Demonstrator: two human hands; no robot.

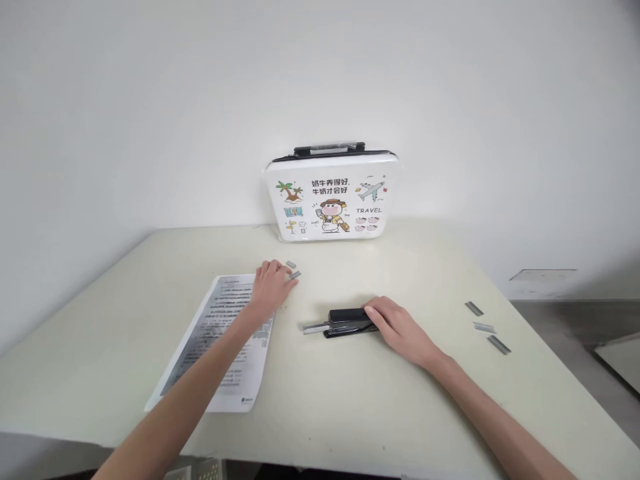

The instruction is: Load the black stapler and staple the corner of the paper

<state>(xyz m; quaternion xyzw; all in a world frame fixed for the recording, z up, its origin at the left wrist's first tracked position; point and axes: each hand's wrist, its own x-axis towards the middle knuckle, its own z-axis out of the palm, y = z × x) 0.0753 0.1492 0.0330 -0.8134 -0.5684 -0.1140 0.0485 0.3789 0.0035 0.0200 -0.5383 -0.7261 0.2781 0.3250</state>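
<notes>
A black stapler [345,320] lies near the middle of the pale table [350,400], its metal staple tray slid out to the left. My right hand [397,328] rests on its right end, fingers curled over it. My left hand [270,288] reaches past the top right corner of a printed paper sheet [220,340]; its fingertips pinch at a small grey staple strip [295,275]. A second staple strip [291,265] lies just beyond it.
A white carry case [331,195] with cartoon travel pictures and a black handle stands against the wall at the table's back. Three more staple strips [484,327] lie near the right edge. A floor and another pale surface show at far right.
</notes>
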